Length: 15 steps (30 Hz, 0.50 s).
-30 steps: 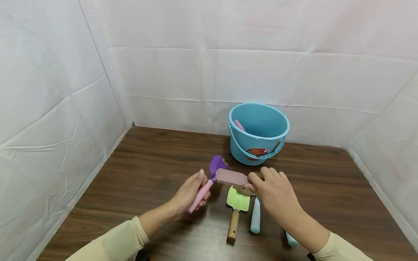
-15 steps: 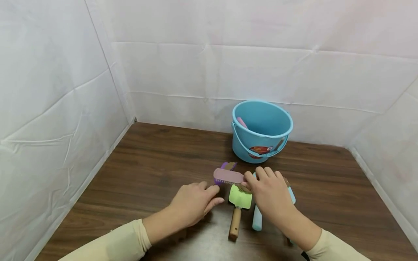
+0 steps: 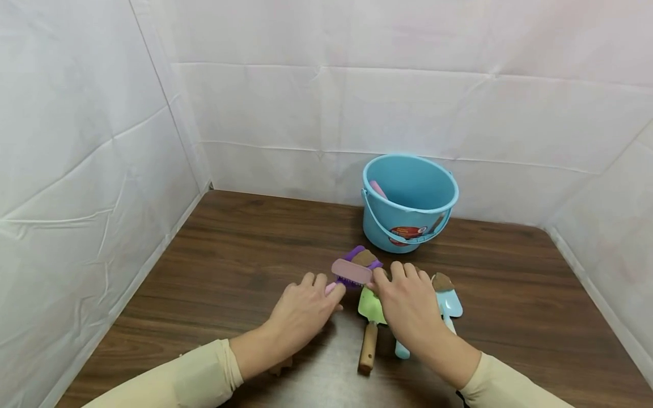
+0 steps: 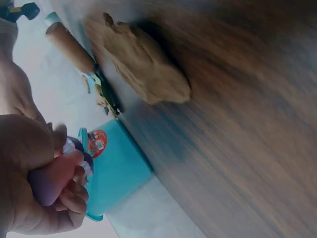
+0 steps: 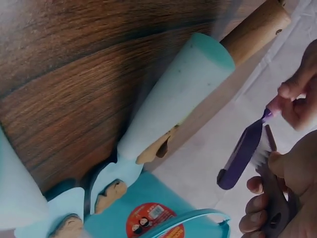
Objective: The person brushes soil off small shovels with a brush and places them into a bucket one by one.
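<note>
My left hand (image 3: 306, 311) grips the pink handle (image 4: 57, 176) of a small purple trowel (image 5: 242, 153), in front of the bucket. A brown clay piece (image 3: 364, 258) shows on its blade in the head view. With my right hand (image 3: 410, 297) I hold a pink brush (image 3: 352, 272), its bristles facing down over the trowel. Whether the bristles touch the blade, I cannot tell. Below the hands lies a green trowel (image 3: 371, 306) with a wooden handle. Light blue trowels (image 3: 449, 305) lie near my right hand, partly covered by it; brown clay sits by their blades.
A light blue bucket (image 3: 380, 226) stands at the back, a pink handle (image 3: 378, 190) leaning inside. On the wooden table (image 3: 245, 243), a large brown clay lump (image 4: 143, 64) lies beneath the left forearm. White cloth walls (image 3: 255, 107) enclose the back and sides.
My left hand has rolled from thumb-up to back-up, turning the purple trowel so its clay shows more. The brush has shifted slightly left with my right hand, uncovering a light blue trowel.
</note>
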Available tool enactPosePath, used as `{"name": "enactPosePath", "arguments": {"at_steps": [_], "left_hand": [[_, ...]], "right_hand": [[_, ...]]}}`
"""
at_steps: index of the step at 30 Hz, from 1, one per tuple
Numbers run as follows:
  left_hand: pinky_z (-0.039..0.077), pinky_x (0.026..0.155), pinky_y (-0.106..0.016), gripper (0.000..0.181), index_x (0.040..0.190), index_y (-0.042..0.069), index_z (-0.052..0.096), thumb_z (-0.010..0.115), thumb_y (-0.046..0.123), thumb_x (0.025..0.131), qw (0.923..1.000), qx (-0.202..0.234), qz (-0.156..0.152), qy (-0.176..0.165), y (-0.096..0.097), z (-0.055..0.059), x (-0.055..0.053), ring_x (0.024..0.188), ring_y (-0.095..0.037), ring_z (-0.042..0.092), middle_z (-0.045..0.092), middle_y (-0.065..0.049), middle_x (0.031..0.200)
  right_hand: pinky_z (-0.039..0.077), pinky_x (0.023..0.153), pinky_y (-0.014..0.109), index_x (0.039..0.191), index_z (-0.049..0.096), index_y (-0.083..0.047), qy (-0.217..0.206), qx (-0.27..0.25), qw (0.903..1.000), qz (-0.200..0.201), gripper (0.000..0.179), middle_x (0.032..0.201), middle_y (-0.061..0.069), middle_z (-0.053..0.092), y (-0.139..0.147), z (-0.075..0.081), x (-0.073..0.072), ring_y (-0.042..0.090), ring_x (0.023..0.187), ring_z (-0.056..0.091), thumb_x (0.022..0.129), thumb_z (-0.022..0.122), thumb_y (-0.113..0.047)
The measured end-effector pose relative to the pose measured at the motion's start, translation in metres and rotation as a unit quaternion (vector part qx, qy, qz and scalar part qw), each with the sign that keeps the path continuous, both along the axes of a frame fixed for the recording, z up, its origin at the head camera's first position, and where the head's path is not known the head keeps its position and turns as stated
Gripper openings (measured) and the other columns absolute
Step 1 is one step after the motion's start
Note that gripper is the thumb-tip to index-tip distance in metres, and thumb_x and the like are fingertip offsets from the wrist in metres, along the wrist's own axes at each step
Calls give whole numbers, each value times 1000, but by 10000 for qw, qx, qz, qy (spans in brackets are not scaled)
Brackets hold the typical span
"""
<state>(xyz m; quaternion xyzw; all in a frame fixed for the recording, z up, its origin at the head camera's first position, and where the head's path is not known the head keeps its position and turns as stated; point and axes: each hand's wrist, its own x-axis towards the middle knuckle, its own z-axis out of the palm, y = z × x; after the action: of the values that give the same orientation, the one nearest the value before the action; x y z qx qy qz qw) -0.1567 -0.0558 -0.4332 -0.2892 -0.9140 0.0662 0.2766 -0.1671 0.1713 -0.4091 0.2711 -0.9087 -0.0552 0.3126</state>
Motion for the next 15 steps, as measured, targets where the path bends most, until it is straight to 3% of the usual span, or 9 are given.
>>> {"name": "enactPosePath", "arguments": {"at_steps": [6,15], "left_hand": [[48,44,-26,44,89,8,56,68,50,92,9971,454,604,125,5,-3,2,65,-17,54,53,-4,74],[46,42,-26,47,81,8,61,68,53,92,9962,359,798,56,7,-2,5,62,-16,50,49,-3,72]], "right_hand": [[29,50,35,84,52,-7,-100,-82,9996,-258,33,70,11,41,6,-4,-6,28,60,41,100,58,-35],[30,49,36,86,53,-8,-252,-204,9981,-525,29,68,11,41,24,-5,-16,28,59,41,99,63,-32]]}}
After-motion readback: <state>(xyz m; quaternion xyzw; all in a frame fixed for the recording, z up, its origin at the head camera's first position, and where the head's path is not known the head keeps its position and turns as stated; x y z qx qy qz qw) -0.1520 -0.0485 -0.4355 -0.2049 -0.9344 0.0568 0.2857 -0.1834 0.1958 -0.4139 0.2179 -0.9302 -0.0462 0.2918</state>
